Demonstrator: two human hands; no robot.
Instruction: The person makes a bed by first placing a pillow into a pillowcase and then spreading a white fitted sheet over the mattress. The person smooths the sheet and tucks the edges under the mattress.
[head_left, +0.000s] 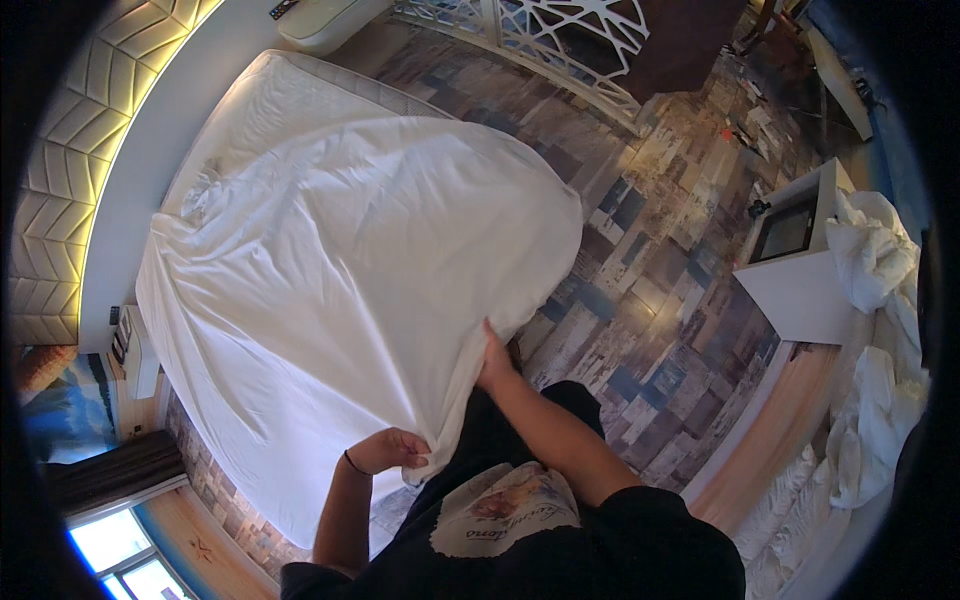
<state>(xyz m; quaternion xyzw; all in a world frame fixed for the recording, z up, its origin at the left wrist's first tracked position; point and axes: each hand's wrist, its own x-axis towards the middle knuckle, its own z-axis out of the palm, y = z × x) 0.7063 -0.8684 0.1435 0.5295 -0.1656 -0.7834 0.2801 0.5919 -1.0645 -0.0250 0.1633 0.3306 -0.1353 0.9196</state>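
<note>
A white bed sheet (360, 225) lies loosely over a mattress (360, 82), whose quilted side and far corner are uncovered at the top left. Folds run from the sheet's near edge towards the head of the bed. My left hand (391, 450), with a dark band on the wrist, pinches the sheet near its lower corner, close to my body. To its right, my right hand (496, 360) holds the sheet's edge, thumb lying on the fabric and fingers mostly hidden. Part of the sheet hangs over the bed's near left side.
A white cabinet (802, 292) stands at the right, with crumpled white bedding (874, 255) beside it. Small items litter the patterned floor (660, 247) at the upper right. A white lattice partition (562, 45) stands beyond the bed; a bedside shelf (139, 352) is at the left.
</note>
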